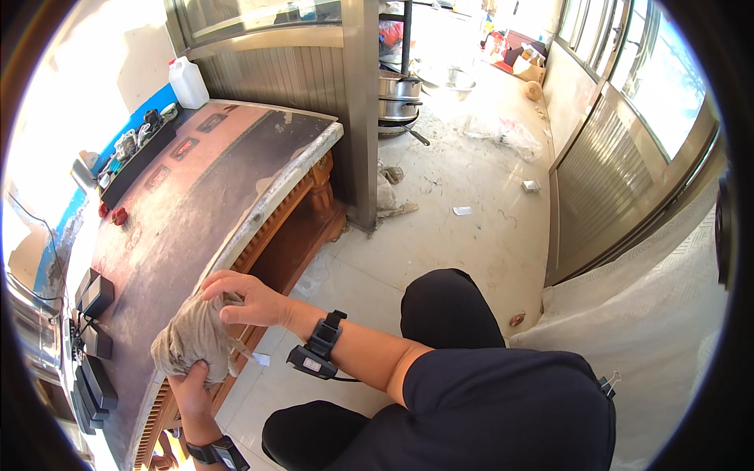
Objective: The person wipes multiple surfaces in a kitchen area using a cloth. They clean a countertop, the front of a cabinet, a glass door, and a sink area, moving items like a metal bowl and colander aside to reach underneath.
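Note:
A bunched greyish-beige cloth [194, 335] lies over the front edge of a long wooden table [235, 153]. My left hand [191, 388] grips its lower end, thumb pressed on top. At the cloth's upper end is my right hand [250, 300], with curled fingers and thumb around a fold. Part of the cloth hangs past the edge. What lies beneath the bundle is hidden. Both wrists wear black strapped devices.
Black boxes [97, 377] with cables line the table's far left side. A black tray [138, 165] of odds and ends, dark red objects [119, 216] and a white jug [188, 82] stand farther along. Steel pots [399, 100] sit beyond a metal partition [359, 118]. Litter dots the tiled floor [471, 188].

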A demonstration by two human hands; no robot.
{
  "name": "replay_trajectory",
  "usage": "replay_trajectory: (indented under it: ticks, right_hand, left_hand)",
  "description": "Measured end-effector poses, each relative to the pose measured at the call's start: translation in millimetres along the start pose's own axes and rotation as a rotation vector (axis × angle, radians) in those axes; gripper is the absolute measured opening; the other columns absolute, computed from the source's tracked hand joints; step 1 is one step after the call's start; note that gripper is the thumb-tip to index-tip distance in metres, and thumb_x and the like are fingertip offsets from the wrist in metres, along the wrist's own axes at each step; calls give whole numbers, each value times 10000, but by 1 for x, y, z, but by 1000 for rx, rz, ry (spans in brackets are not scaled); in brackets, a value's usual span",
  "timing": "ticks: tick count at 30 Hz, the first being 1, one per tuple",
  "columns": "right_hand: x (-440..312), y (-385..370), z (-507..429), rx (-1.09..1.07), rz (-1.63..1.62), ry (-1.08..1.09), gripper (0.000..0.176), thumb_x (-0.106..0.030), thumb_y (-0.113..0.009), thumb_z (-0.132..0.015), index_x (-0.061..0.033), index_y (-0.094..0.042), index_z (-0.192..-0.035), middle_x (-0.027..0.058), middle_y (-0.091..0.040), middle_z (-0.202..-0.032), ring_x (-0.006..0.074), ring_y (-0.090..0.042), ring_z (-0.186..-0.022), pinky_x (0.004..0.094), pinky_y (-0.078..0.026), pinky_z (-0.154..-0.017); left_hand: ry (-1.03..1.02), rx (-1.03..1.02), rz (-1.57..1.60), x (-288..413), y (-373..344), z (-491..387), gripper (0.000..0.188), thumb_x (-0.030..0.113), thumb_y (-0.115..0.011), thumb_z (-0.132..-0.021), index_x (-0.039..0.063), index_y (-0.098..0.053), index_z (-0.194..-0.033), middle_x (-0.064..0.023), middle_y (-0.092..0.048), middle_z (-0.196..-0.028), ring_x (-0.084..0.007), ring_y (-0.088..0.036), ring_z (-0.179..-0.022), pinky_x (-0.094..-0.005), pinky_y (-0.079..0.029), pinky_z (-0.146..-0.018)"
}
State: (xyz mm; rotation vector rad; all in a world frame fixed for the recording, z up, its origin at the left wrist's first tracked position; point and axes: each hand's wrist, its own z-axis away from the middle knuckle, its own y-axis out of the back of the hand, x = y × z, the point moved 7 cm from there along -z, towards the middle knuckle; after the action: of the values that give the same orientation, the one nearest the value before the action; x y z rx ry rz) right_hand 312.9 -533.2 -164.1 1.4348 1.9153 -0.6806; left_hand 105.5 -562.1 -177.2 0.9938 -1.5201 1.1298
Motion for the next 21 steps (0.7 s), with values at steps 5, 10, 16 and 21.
replay_trajectory:
  ticks: [5,10,16,21]
  right_hand:
    - [-7,-23,3,149,-463,-109,827,-93,-731,-762,-87,-359,-1500,137,-374,-1418,301,-424,-1322,354,-323,-1138]
    - [-38,47,-38,416,517,166,716,-77,-729,-701,-141,-511,-1379,187,-458,-1383,376,-467,-1265,412,-369,-1101]
    - [-3,95,-75,366,1293,-207,671,-360,-758,-689,-202,-581,-1317,214,-466,-1390,430,-514,-1194,515,-431,-1013]
    - [10,26,-79,-105,1080,-68,646,-324,-785,-654,-210,-628,-1270,188,-476,-1417,416,-568,-1155,489,-466,-995]
  left_hand:
    - [-78,-22,62,-2,-25,-29,523,98,-589,-941,-17,-425,-1424,-132,-545,-1365,-255,-553,-1241,-384,-430,-1065]
    - [-582,135,-922,45,-8,-62,399,151,-616,-941,-10,-569,-1303,-170,-578,-1308,-335,-500,-1253,-447,-378,-1077]
    - [-718,327,-1422,37,16,-66,344,201,-591,-948,16,-631,-1236,-191,-449,-1452,-374,-390,-1334,-494,-311,-1111]
    - [-469,509,-1378,32,33,-93,460,333,-510,-994,61,-561,-1362,-198,-352,-1532,-371,-288,-1421,-509,-251,-1147]
